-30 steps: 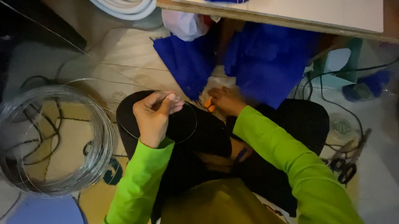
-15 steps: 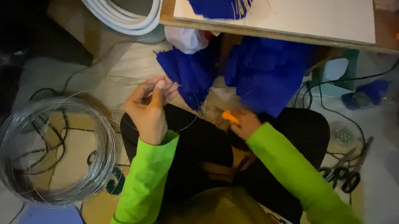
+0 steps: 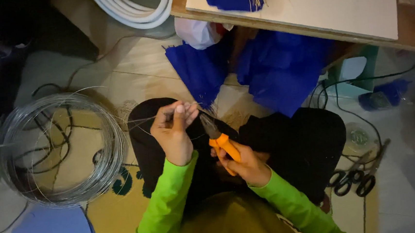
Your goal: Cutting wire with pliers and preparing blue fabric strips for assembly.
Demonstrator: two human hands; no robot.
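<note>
Steel wire (image 3: 144,120) runs left-right, pinched in left hand (image 3: 172,131) fingertips; right hand (image 3: 245,165) clamps orange pliers (image 3: 221,144) w/ nose just beside it.

Single head-worn view. It looks steeply down from above onto the lap and floor, close over the left hand (image 3: 172,133) and right hand (image 3: 245,165). The counter (image 3: 308,22) edge crosses the top.

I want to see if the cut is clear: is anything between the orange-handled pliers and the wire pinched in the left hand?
Nothing visible. The right hand holds the pliers, their jaws next to the thin wire pinched by the left hand.
</note>
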